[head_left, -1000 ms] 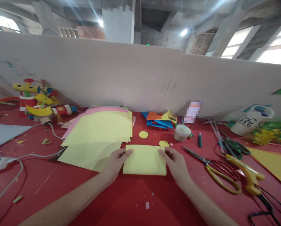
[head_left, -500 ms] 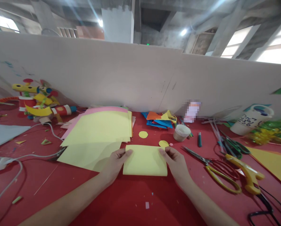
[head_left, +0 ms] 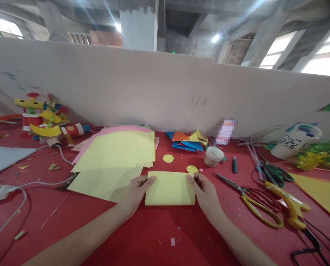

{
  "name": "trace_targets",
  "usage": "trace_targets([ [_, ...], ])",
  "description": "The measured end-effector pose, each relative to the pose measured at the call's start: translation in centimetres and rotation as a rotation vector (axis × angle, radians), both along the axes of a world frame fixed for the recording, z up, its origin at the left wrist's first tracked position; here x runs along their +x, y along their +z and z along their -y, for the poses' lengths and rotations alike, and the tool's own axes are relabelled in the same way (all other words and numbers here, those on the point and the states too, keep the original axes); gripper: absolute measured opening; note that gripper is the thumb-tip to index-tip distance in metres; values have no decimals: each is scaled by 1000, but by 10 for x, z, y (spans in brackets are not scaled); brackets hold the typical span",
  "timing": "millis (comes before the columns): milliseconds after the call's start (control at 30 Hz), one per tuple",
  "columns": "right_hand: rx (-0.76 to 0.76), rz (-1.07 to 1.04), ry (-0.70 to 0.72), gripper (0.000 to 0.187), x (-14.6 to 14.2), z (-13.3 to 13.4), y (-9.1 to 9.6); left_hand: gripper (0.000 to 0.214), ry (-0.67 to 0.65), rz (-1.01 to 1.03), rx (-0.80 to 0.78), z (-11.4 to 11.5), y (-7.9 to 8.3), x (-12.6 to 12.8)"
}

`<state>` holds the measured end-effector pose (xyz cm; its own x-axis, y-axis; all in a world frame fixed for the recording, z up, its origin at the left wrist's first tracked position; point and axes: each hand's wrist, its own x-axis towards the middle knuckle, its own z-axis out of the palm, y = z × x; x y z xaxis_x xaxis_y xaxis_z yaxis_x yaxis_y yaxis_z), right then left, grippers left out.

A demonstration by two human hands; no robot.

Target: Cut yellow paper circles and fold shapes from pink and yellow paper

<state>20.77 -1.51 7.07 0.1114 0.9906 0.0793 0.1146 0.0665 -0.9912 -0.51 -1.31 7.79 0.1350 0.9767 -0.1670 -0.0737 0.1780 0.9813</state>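
Note:
A small folded sheet of pale yellow paper (head_left: 169, 188) lies flat on the red table (head_left: 154, 236) in front of me. My left hand (head_left: 134, 194) pinches its upper left corner, thumb on top. On the other side my right hand (head_left: 206, 192) pinches the upper right corner with thumb and fingers closed on the edge. Both forearms rest low over the table.
A stack of yellow and pink sheets (head_left: 117, 155) lies to the left. Two yellow paper discs (head_left: 168, 158) lie behind the sheet, beside a white cup (head_left: 213, 156). Yellow-handled scissors (head_left: 253, 201) and more scissors lie right. Cables (head_left: 18, 184) and a paper toy (head_left: 45, 120) are left.
The folded sheet looks slightly shorter front to back, its near edge drawn a little toward the far one. Both hands stay on its upper corners.

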Motion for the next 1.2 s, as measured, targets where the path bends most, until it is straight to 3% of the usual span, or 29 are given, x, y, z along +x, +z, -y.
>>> trace_targets([
  [267, -1, 26, -7, 35, -1, 1, -1, 30, 34, 43, 2, -2, -8, -1],
  [467, 43, 133, -36, 34, -4, 3, 2, 35, 32, -54, 26, 0, -1, 0],
  [800, 190, 1001, -190, 30, -2, -1, -16, 43, -31, -433, 204, 4, 1, 5],
  [933, 183, 1308, -191, 22, -3, -3, -23, 34, -40, -623, 308, 1, 2, 2],
  [1067, 118, 1488, -175, 14, -6, -4, -19, 24, -52, -837, 431, -5, 4, 1],
  [1200, 71, 1526, -150, 13, -10, -6, -15, 12, -101, -1016, 515, -10, 4, 2],
])
